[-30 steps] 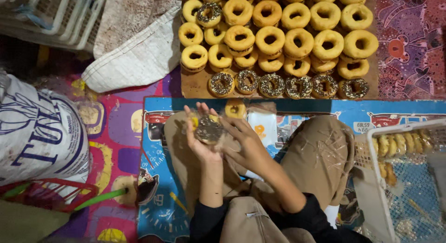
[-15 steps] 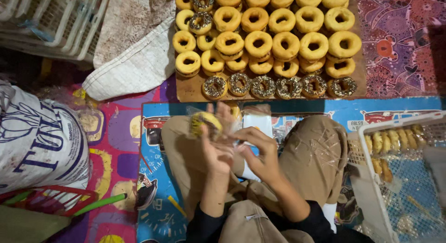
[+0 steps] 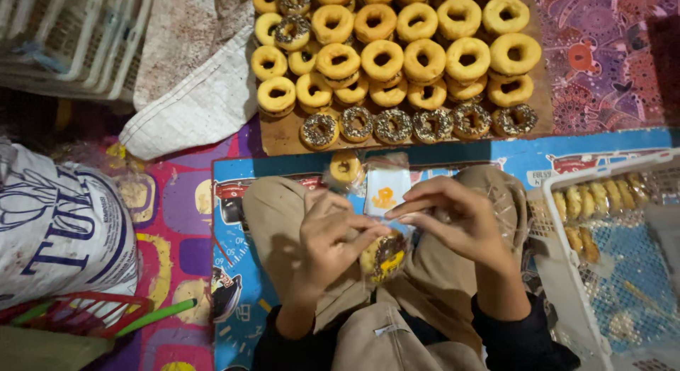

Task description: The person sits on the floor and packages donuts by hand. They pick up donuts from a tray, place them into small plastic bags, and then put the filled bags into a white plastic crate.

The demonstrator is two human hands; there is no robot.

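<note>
My left hand [image 3: 326, 236] and my right hand [image 3: 453, 218] meet over my lap, both pinching a small clear plastic bag [image 3: 386, 201] with an orange print. Inside its lower end sits a chocolate-sprinkled doughnut [image 3: 382, 256]. My left thumb and fingers press the bag just above the doughnut; my right fingers hold the bag's upper part. Another bagged plain doughnut [image 3: 346, 169] lies just beyond my knees on the colourful mat. A wooden board [image 3: 283, 133] farther out carries several plain doughnuts [image 3: 425, 59] and a front row of sprinkled doughnuts [image 3: 414, 124].
A white plastic crate [image 3: 567, 272] at the right holds packed doughnuts. A printed white sack [image 3: 64, 229] lies at the left, with white racks [image 3: 71, 38] and a cloth [image 3: 191, 94] behind it. A red basket rim [image 3: 85, 314] is at lower left.
The doughnut that my hands held up near the knees has come down into the bag over my lap. The camera has tilted slightly, and a second bagged doughnut now shows beyond my knees.
</note>
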